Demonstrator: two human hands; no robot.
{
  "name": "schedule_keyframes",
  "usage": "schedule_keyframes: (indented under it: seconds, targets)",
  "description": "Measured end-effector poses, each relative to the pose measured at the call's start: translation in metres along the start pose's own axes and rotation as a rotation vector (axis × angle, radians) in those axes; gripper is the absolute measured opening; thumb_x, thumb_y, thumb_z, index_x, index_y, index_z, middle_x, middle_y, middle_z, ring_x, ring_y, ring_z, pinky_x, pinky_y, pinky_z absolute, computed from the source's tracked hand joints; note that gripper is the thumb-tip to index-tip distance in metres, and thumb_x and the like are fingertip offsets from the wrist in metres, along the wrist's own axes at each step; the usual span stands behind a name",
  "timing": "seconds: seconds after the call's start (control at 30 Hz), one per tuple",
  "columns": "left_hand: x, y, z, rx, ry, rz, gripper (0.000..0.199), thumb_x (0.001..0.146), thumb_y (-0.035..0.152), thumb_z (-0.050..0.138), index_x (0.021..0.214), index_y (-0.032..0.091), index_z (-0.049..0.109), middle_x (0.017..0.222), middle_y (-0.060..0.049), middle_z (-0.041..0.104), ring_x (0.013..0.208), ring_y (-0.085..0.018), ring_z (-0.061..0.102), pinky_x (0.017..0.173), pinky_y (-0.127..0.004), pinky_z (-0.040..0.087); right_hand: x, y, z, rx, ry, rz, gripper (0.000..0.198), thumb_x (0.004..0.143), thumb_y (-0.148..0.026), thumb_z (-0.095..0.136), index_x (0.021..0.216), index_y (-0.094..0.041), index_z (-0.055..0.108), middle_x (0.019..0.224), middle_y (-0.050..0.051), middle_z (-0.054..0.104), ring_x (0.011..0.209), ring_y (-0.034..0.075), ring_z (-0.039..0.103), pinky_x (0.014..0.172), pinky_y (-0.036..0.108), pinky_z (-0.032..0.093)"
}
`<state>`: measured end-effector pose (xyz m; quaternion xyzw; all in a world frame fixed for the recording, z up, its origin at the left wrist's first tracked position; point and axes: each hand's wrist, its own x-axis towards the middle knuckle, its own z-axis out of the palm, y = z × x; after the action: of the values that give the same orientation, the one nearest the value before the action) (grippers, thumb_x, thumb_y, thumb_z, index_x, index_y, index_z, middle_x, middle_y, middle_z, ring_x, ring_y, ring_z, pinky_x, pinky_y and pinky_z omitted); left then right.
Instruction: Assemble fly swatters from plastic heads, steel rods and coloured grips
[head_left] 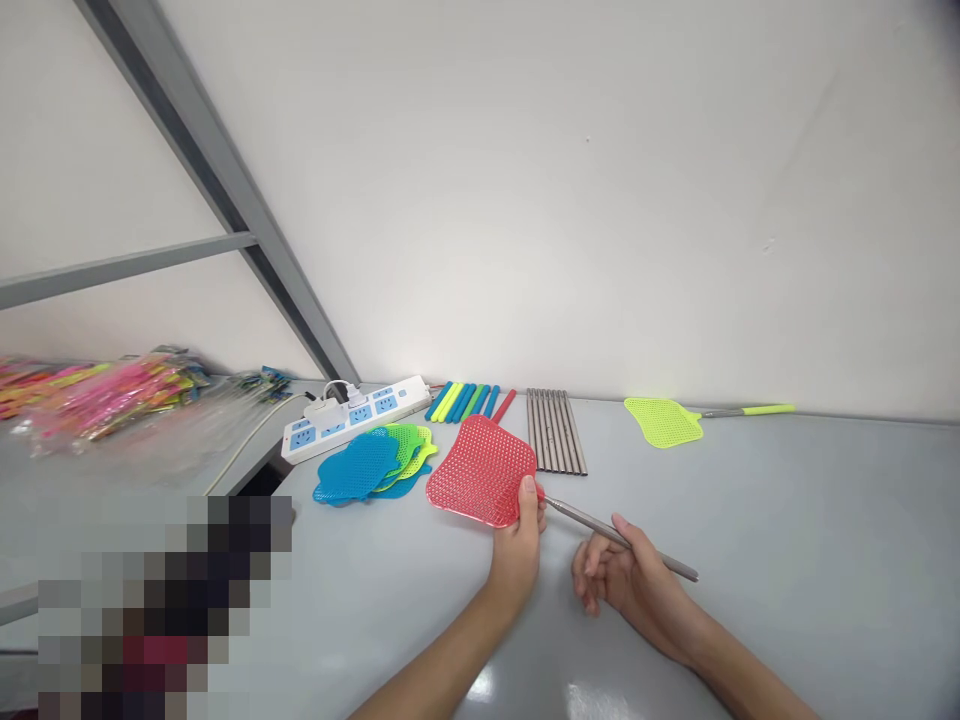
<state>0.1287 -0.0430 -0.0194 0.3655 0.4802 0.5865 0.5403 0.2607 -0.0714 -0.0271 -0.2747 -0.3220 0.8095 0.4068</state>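
Observation:
My left hand (521, 540) is closed on the neck of a red mesh fly swatter head (484, 470), thumb on top. From that neck a metal rod (585, 517) slopes down to the right. My right hand (637, 580) closes loosely about the rod, its thumb over it and its other fingers curled below. Behind the red head lies a red handle sleeve (505, 404). To the left of it are several blue, green and yellow handle sleeves (459, 402). A row of metal rods (555, 432) lies just beyond my hands.
Blue, green and yellow swatter heads (360, 465) are stacked at left, before a white power strip (356, 418). A yellow fly swatter (664, 422) lies by the wall at right. Plastic-bagged colourful items (124, 395) lie on the far-left table. A blurred-out shape (180, 610) occupies the lower left.

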Motion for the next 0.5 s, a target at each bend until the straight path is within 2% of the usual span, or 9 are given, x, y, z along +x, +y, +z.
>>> schedule_keyframes:
  seconds: [0.23, 0.4, 0.5]
  targets:
    - [-0.0019, -0.0013, 0.0014, -0.043, -0.024, 0.019, 0.031, 0.077, 0.046, 0.041, 0.066, 0.017, 0.044, 0.052, 0.007, 0.028, 0.045, -0.007, 0.024, 0.045, -0.019, 0.025, 0.001, 0.0004, -0.0008, 0.01, -0.009, 0.018, 0.057, 0.086, -0.044, 0.014, 0.064, -0.013, 0.056, 0.064, 0.01, 0.057, 0.057, 0.018, 0.05, 0.057, 0.032, 0.033]
    - [-0.0043, -0.0032, 0.0017, -0.045, 0.005, -0.038, 0.032, 0.076, 0.047, 0.044, 0.065, 0.017, 0.046, 0.056, 0.004, 0.036, 0.053, -0.008, 0.035, 0.052, -0.019, 0.032, 0.0007, 0.0006, -0.0018, 0.024, -0.009, 0.023, 0.058, 0.086, -0.044, 0.013, 0.063, -0.013, 0.056, 0.064, 0.01, 0.056, 0.058, 0.018, 0.05, 0.058, 0.033, 0.033]
    - [-0.0069, -0.0023, 0.0013, -0.009, 0.016, -0.014, 0.031, 0.075, 0.046, 0.044, 0.065, 0.017, 0.048, 0.058, 0.004, 0.039, 0.055, -0.009, 0.037, 0.055, -0.019, 0.033, 0.0006, 0.0007, -0.0018, 0.037, -0.02, 0.025, 0.057, 0.086, -0.043, 0.014, 0.062, -0.014, 0.056, 0.063, 0.009, 0.056, 0.059, 0.018, 0.05, 0.058, 0.032, 0.033]
